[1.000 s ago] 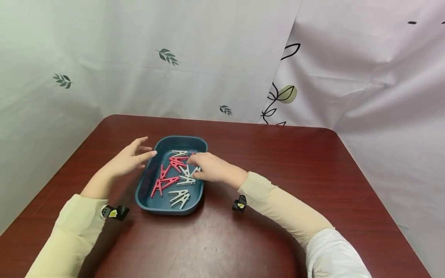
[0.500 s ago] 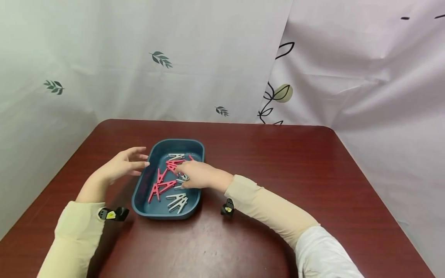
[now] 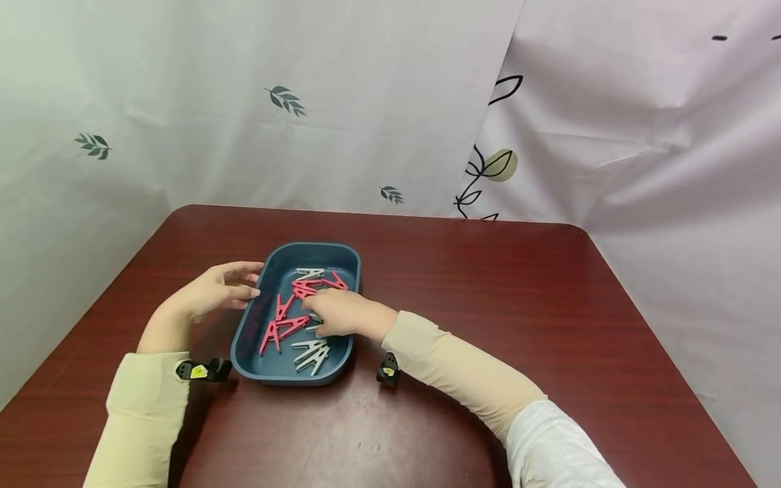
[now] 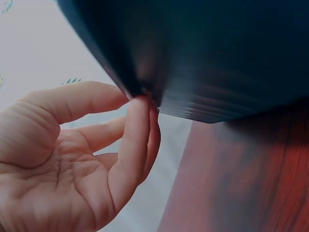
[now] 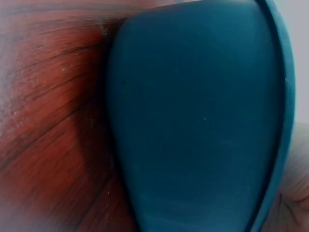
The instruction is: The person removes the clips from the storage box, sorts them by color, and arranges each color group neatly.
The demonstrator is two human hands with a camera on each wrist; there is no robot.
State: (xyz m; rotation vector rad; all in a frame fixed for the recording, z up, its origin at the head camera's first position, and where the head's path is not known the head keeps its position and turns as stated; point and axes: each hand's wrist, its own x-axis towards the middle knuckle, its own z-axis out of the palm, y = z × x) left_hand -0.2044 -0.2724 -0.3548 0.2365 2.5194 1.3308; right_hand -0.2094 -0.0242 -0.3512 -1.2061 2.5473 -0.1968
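Observation:
A blue tray [image 3: 277, 379] holds red clothespins [image 3: 271, 333] and white clothespins [image 3: 314, 356], lying loose on its bottom. My left hand [image 3: 210, 293] is at the tray's left side. In the left wrist view, its thumb and fingertips touch the tray's outer wall [image 4: 217, 63], fingers gently bent. My right hand [image 3: 348, 313] reaches over the right rim, fingers pointing down among the clothespins near the middle. Its fingertips are hidden, so I cannot tell whether they grip one. In the right wrist view, the tray's outer side [image 5: 193, 121] covers most of the hand.
The tray stands on a dark red wooden table [image 3: 488, 325], left of its middle. A pale curtain [image 3: 366, 102] with leaf prints hangs behind the table. Each wrist wears a small black camera, one beside the left sleeve [image 3: 146, 400].
My right hand has moved left, deeper over the tray, and covers white clothespins seen before. My left hand has come down and in against the tray's left side.

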